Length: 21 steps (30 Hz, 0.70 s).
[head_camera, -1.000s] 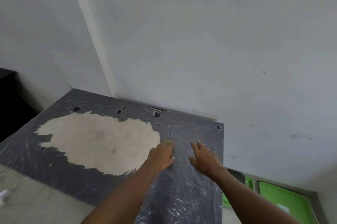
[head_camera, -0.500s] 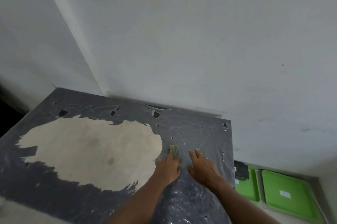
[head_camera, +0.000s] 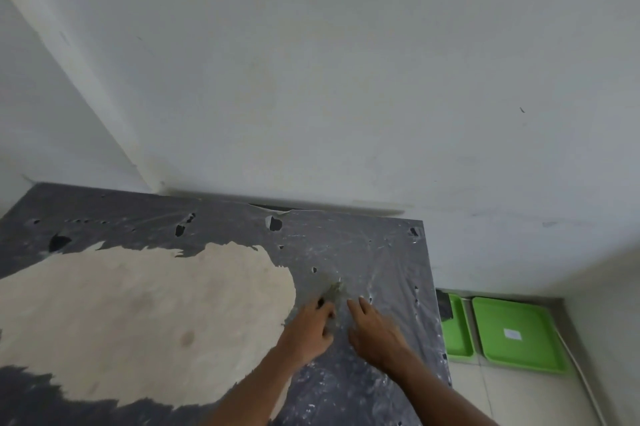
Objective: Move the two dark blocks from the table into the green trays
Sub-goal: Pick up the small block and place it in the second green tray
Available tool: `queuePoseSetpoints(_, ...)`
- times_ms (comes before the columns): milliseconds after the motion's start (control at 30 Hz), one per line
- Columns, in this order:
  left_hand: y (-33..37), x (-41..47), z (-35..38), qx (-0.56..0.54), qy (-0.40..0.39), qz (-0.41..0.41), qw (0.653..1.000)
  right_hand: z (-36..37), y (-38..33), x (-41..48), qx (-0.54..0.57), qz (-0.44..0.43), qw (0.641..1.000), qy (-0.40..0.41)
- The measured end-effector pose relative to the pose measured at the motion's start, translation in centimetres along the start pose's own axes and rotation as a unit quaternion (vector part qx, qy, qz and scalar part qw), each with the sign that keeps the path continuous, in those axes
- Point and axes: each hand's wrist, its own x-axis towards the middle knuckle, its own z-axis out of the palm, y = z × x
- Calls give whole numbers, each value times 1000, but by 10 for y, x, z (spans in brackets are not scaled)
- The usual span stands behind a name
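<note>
My left hand (head_camera: 308, 328) is on the right part of the table (head_camera: 363, 245), fingers curled around a small grey-green block (head_camera: 335, 291) that sticks out past the fingertips and is blurred. Close to its right, my right hand (head_camera: 374, 332) lies flat on the dark film, fingers stretched forward, holding nothing. Two green trays stand on the floor right of the table: a nearer one (head_camera: 459, 335) and a wider one (head_camera: 519, 353) with a white label. A dark block (head_camera: 444, 308) lies in the far corner of the nearer tray.
The table is wrapped in dark grey film with small holes and a large worn beige patch (head_camera: 138, 314) on its left and middle. White walls (head_camera: 346, 79) close in behind the table and on the right. Pale floor tiles (head_camera: 512, 398) lie around the trays.
My left hand has gone from flat to curled around the small block and lifted it slightly. The view has swung right, so both green trays now show fully.
</note>
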Motion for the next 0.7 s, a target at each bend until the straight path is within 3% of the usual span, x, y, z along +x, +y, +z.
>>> queuePoseSetpoints(233, 14, 16, -86, -269, 41, -43, 961, -49, -6, 15, 9, -56, 993, 108)
queuePoseSetpoints(433, 28, 17, -135, -341, 25, 13, 939, -95, -10, 9, -56, -150, 966, 205)
queuePoseSetpoints(567, 44, 16, -150, -349, 28, 30, 936, -115, -7, 2, -81, -157, 950, 256)
queuePoseSetpoints(700, 54, 14, -152, -346, 37, 39, 937, -127, -3, -4, -98, -160, 948, 256)
